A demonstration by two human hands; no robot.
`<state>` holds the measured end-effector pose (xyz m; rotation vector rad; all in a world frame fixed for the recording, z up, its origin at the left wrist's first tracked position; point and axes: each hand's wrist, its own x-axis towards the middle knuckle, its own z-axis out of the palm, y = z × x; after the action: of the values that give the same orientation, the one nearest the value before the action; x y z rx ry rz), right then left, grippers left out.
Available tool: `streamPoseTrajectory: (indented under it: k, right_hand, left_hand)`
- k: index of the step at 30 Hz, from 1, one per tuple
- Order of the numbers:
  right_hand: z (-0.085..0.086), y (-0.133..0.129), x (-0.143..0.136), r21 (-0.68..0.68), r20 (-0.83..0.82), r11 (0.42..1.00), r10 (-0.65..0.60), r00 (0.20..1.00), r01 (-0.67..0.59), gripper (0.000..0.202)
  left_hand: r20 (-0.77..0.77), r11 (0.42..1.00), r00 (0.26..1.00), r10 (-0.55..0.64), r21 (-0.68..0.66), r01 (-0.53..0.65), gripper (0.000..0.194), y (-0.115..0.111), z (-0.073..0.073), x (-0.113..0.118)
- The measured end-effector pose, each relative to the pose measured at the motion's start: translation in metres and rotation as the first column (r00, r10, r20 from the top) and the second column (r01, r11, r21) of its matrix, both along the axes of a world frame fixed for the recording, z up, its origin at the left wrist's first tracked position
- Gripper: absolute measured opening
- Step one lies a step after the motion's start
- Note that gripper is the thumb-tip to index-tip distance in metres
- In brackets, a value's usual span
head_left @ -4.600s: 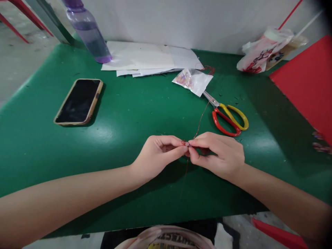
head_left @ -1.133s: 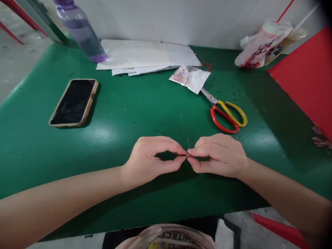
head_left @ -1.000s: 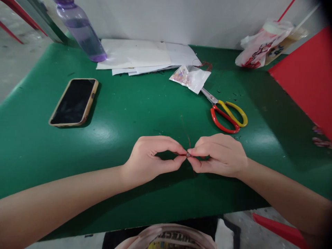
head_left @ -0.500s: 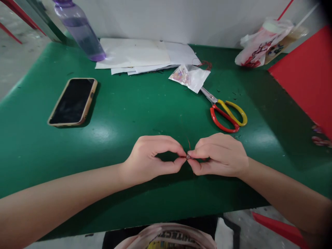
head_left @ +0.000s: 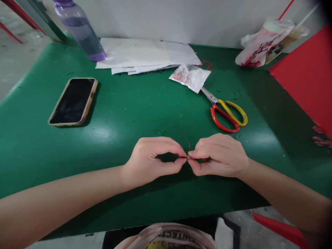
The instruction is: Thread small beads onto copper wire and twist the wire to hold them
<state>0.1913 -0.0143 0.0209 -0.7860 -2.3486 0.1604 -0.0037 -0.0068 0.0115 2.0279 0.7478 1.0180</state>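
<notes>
Between my fingertips is a small round bead (head_left: 188, 157) on a thin reddish cord (head_left: 189, 145), above the green table. My left hand (head_left: 158, 155) pinches the cord with thumb and forefinger just left of the bead. From the other side, my right hand (head_left: 219, 155) is closed in a pinch at the bead, its fingertips touching or nearly touching it. A loose cord end sticks up between the hands. Part of the cord is hidden behind the right fingers.
Scissors (head_left: 227, 112) with red and yellow handles lie beyond my right hand, by a small plastic packet (head_left: 190, 76). A phone (head_left: 74, 101) lies left. Behind are papers (head_left: 137, 52), a purple bottle (head_left: 83, 33) and bagged drinks (head_left: 264, 45). A red board (head_left: 308, 72) is at right.
</notes>
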Motion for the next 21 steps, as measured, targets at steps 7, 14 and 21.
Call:
streamPoseTrajectory:
  k: [7,14,21]
  right_hand:
    - [-0.0012,-0.0003,0.0005,-0.007,-0.002,1.000,-0.004,1.000,0.004,0.010]
    - [0.0018,0.0001,0.0001,0.015,0.016,1.000,-0.023,1.000,0.023,0.008]
    - [0.0040,0.0007,0.0002,0.104,0.026,0.994,-0.033,0.999,0.031,0.010]
  left_hand:
    - [0.008,1.000,1.000,-0.003,-0.009,0.003,0.008,0.0003,-0.0004,0.0001]
    - [0.043,0.995,0.999,-0.021,-0.095,0.025,0.008,-0.0005,-0.0019,-0.0002]
    - [0.159,0.855,0.972,-0.175,-0.465,0.230,0.017,-0.0002,-0.0003,-0.0015]
